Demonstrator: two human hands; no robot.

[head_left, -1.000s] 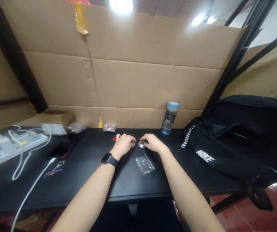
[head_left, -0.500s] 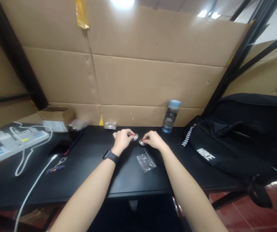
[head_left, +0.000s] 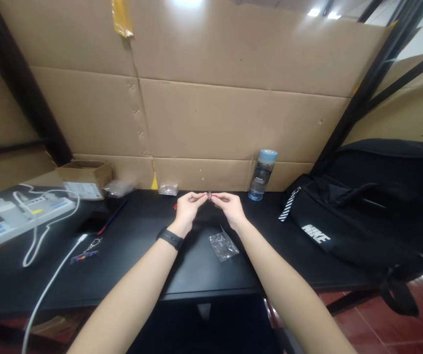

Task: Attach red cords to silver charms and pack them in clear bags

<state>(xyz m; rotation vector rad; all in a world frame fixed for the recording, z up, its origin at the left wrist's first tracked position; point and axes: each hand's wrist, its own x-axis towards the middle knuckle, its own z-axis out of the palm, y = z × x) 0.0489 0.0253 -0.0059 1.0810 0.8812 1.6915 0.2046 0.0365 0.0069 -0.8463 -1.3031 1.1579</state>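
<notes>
- I see small, shiny metal discs edge-on over the black table; the step looks like setting them face to face.
- Left hand and right hand nearly meet, each pinching from its side; the next move seems to call for even, steady pressure.
- Nearer the table's front edge lies a clear plastic bag.

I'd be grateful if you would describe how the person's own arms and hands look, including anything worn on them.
The left hand and right hand are both ungloved. A dark watch with a black strap circles the left wrist; the right wrist has nothing on it. No sleeves show on either forearm.
</notes>
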